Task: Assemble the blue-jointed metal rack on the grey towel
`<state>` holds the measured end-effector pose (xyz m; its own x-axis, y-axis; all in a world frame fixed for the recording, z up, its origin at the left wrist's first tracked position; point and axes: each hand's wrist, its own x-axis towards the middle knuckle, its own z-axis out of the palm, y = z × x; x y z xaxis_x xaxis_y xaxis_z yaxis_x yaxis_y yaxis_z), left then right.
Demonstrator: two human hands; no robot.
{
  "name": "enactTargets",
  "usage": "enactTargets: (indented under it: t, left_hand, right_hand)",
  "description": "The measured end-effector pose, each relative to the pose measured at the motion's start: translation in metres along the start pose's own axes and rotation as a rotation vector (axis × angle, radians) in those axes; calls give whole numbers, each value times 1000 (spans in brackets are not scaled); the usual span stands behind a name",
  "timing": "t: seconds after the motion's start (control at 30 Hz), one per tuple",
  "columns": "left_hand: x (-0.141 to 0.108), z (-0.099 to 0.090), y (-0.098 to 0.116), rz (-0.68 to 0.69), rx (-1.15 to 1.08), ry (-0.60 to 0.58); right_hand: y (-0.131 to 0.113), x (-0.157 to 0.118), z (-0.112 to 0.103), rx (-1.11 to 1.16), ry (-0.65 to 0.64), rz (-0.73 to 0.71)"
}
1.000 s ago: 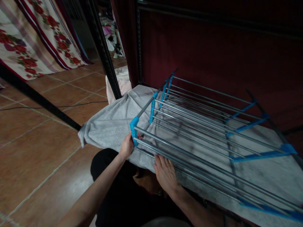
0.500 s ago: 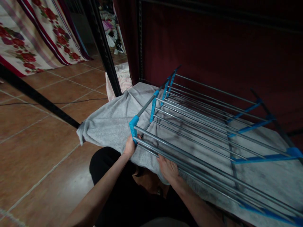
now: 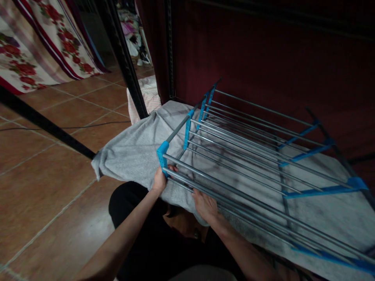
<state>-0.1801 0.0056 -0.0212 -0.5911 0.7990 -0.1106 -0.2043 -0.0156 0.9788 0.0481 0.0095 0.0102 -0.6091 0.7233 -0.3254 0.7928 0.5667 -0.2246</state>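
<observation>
A drying rack (image 3: 234, 150) with grey metal bars and blue plastic brackets lies across a grey cloth. Around its near left corner, just below a blue bracket (image 3: 162, 158), my left hand (image 3: 159, 180) is closed, with the fingertips showing behind the bracket. To the right, my right hand (image 3: 206, 203) has its fingers curled at the lowest front bar, partly hidden under the tubes. The grey cloth (image 3: 129, 154) spreads beneath the rack and hangs over the front edge.
Black perforated metal posts (image 3: 121, 58) and a slanting black bar (image 3: 47, 121) stand at the left. A dark red curtain (image 3: 249, 58) hangs behind the rack. A thin cable (image 3: 73, 127) crosses the tiled floor (image 3: 58, 175), near a floral curtain (image 3: 52, 43).
The view has shifted slightly, so the whole scene sits a little further left. Both hands stay at the same places on the rack.
</observation>
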Motion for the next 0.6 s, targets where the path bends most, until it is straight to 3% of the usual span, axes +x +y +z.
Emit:
enactTargets:
  t: [0.27, 0.6]
  left_hand:
    - [4, -5, -10, -8, 16, -47]
    - [6, -8, -13, -13, 44, -64]
  right_hand:
    - [3, 7, 1, 52, -30, 29]
    - [7, 10, -7, 128, 8, -47]
